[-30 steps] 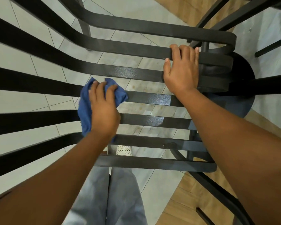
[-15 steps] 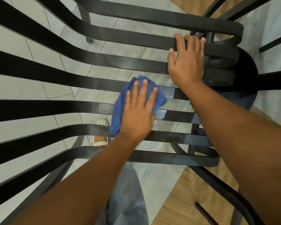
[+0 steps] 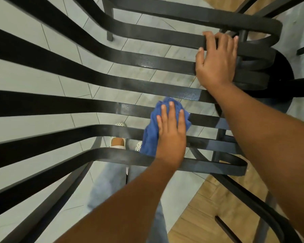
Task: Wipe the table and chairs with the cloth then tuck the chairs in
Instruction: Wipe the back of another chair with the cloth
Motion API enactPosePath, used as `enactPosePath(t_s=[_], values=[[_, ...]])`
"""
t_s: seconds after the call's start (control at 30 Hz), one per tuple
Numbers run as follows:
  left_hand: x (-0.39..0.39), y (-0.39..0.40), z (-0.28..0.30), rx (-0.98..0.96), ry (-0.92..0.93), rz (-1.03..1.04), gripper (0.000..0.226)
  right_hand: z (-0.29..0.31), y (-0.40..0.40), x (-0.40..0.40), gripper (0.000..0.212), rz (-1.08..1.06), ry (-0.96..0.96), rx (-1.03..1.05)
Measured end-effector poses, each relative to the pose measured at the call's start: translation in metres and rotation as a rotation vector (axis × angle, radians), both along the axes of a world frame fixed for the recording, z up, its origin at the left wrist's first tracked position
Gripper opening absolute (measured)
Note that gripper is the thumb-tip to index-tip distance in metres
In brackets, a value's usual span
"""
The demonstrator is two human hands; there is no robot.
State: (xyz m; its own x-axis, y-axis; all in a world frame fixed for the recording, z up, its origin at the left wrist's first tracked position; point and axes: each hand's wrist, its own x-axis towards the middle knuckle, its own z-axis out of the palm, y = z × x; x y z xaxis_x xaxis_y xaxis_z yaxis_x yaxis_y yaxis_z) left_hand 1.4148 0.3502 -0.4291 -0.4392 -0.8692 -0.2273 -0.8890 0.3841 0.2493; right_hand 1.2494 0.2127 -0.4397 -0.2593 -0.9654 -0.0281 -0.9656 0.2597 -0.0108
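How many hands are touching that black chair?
2. The left hand presses the blue cloth flat on the nearer slats; the right hand holds a slat farther away.

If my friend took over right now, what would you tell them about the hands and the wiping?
Left hand: flat, straight fingers pressing the blue cloth onto the black chair's slats.
Right hand: fingers curled over a slat near the chair's far end, steadying it.
Done: cannot tell how much is wiped.
Left: finish this chair's slats, the other chairs and the table (not in view), then tuck the chairs in.
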Motion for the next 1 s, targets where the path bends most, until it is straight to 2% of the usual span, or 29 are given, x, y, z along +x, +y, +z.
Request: enactPosePath(t_s=[0.1,0.17,0.3,0.4,0.53,0.67,0.77,0.87,0.93,1.0], values=[[-0.003,0.008,0.004,0.078,0.083,-0.078,0.092,-0.001,0.001,-0.001,0.05,0.008,0.009,-0.001],[0.023,0.002,-0.006,0.005,0.066,-0.089,0.096,-0.001,0.001,-0.001,0.05,0.005,0.0,0.004],[0.105,-0.013,-0.015,-0.024,0.02,0.033,0.096,0.001,0.0,0.0,0.05,0.005,0.0,0.003],[0.131,-0.019,-0.014,-0.01,0.057,0.113,0.098,0.002,0.0,0.0,0.051,0.006,0.002,0.01],[0.098,-0.008,-0.016,0.0,0.087,0.253,0.09,-0.001,0.0,0.0,0.051,0.003,0.008,0.008],[0.05,0.013,-0.016,-0.048,0.101,0.05,0.092,-0.001,0.001,0.001,0.051,-0.003,0.012,0.007],[0.038,0.014,-0.011,-0.046,0.091,0.063,0.083,0.001,0.0,-0.001,0.052,0.003,-0.022,0.044],[0.055,0.007,-0.007,0.179,0.408,0.08,0.065,0.013,0.007,0.014,0.055,0.007,-0.111,0.119],[0.065,0.0,0.002,0.329,0.591,0.093,0.063,0.021,0.033,0.038,0.057,0.169,-0.221,0.112],[0.074,-0.009,0.012,0.422,0.689,0.108,0.062,0.028,0.071,0.07,0.056,0.388,-0.353,0.075]])
